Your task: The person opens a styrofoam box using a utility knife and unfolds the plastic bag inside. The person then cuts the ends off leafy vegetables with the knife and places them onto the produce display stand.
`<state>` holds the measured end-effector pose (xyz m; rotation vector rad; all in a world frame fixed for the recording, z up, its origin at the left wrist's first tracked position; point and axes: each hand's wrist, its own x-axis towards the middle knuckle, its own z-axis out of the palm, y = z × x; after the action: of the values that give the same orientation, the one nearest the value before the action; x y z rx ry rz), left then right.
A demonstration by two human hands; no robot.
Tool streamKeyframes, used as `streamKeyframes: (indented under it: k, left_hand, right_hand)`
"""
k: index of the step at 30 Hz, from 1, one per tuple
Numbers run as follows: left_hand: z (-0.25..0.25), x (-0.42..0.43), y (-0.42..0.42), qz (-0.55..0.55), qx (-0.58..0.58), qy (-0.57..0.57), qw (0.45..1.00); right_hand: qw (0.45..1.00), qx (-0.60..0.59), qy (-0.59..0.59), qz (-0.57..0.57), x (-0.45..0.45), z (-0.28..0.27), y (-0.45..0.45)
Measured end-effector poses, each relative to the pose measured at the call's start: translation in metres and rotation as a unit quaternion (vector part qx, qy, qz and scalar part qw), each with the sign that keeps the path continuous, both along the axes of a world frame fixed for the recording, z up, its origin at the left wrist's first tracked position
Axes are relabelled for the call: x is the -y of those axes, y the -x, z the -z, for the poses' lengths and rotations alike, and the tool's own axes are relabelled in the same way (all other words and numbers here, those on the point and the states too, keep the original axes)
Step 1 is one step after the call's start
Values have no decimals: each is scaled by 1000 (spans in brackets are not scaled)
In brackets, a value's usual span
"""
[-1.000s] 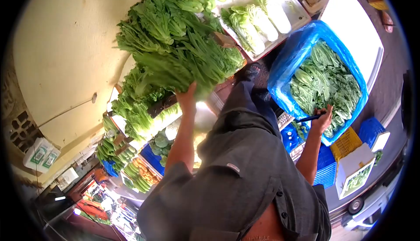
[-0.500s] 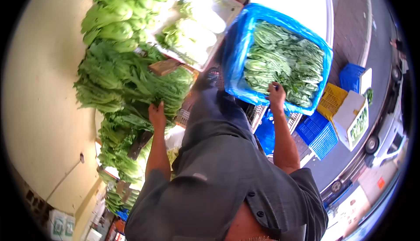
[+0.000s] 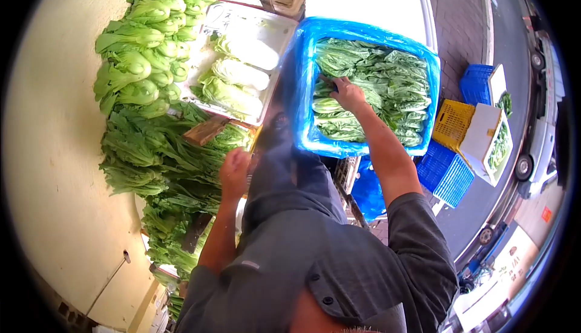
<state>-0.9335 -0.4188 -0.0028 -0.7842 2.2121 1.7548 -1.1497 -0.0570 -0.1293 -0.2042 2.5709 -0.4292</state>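
Observation:
My right hand (image 3: 349,95) is over the leafy greens (image 3: 393,85) packed in rows inside a box lined with blue plastic (image 3: 307,100). Its fingers are pinched together at the left part of the bunches, with a small dark thing at the fingertips that I cannot make out. Smeared by motion, my left hand (image 3: 235,173) hangs beside the pile of dark leafy greens (image 3: 142,145) on the left. Whether its fingers are closed does not show.
Pale green bok choy (image 3: 136,70) is stacked against the wall. Beyond the greens, a white tray (image 3: 275,30) holds several Chinese cabbages (image 3: 233,85). A wooden piece (image 3: 204,130) lies by the tray. Blue crates (image 3: 445,173) and a yellow crate (image 3: 452,124) stand right, beside the road.
My right hand has moved from the near edge of the lined box to farther in over the greens. My left hand has drawn away from the left pile, toward my body.

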Motion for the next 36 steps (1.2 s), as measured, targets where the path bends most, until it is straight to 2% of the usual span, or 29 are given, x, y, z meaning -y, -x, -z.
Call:
streamKeyframes:
  k: [2,4,6,8,11,14,15,17,18,20,22,23,24,26,27,28,29,30,31,32,34,35,36]
  left_hand:
    - [22,-34,23,69,-41,-43,996]
    - [29,-70,51,178,-76,-22,981]
    - [52,-105,80,256,-39,-31,965]
    - [65,-138,109,267,3,-31,963]
    - [111,-169,138,174,-50,67,981]
    - [146,-183,151,257,-94,84,958]
    - [152,-192,154,188,-45,-15,981]
    - [134,-200,165,105,37,-167,980]
    - [104,-201,173,85,69,-215,970]
    - [71,-212,180,70,6,-182,981]
    - [61,-217,181,76,-135,-215,964]
    - [17,-231,184,75,-209,-256,941]
    - [-2,-226,186,149,-187,-224,945]
    - [-53,-227,202,257,-343,-31,903]
    - [-57,-232,205,269,-336,-116,895]
    - [-69,-237,207,330,-298,-202,873]
    - [-84,-245,206,367,-252,-193,875]
    - [-96,-252,202,401,-203,-181,875]
    - [-88,-256,205,424,-231,-174,858]
    - [-92,-263,204,436,-172,-228,854]
    - [-82,-273,204,484,-192,-192,832]
    - [-79,-280,204,520,-203,-148,816]
    - [-94,-288,200,548,-207,-134,799]
  right_hand:
    - [1000,-2,0,4,2,-7,-5]
    - [998,-46,36,11,-3,-8,-17]
    - [992,-96,81,24,-10,-2,-30]
    - [987,-122,98,36,-11,-10,-36]
    - [978,-148,133,64,-15,-15,-44]
    - [974,-170,129,81,-25,7,-49]
    - [981,-135,95,101,-23,-9,-50]
    - [970,-169,129,118,-26,-28,-50]
    - [970,-147,124,146,-24,-45,-50]
    - [958,-173,179,144,-28,-56,-53]
    - [927,-186,260,197,-27,-104,-54]
    - [902,-206,302,231,-28,-121,-57]
    - [873,-226,343,262,-29,-134,-60]
    - [811,-263,415,317,-27,-168,-70]
    - [751,-170,499,397,-23,-191,-77]
    - [671,-74,575,463,-21,-206,-87]
    - [681,-168,564,435,-17,-189,-95]
    - [667,-156,564,462,-17,-197,-105]
    - [650,-144,563,489,-16,-205,-115]
    - [646,-97,542,529,-21,-216,-130]
    - [670,-176,502,518,-37,-210,-160]
    - [701,-224,448,508,-50,-199,-179]
    - [719,-233,419,502,-59,-198,-198]
